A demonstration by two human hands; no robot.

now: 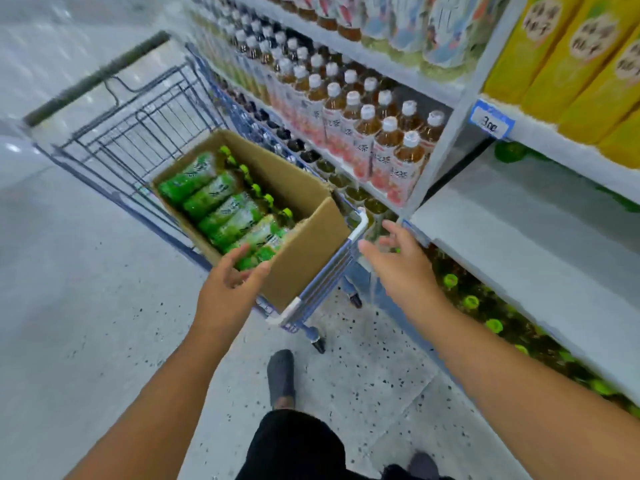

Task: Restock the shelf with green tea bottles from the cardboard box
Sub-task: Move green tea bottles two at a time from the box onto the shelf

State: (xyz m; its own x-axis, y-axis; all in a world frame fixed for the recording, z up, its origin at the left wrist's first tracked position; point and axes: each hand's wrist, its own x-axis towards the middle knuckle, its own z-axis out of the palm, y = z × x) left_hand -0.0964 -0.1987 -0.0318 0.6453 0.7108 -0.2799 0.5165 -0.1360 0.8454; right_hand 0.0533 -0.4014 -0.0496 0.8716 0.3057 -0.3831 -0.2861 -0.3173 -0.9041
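Bottles [221,206] of green tea, lying on their sides in a row, green labels and bright green caps, inside an open cardboard box [304,244] in a wire cart [145,133] beside the shelf [519,258]. Left hand [230,275] over the box's near corner, fingers loosely spread, holding nothing. Right hand [398,258] spread wide, empty, near the cart's edge.

Single head-worn wide-angle view, looking forward and down, close over cart [145,133] and shelf [519,244]
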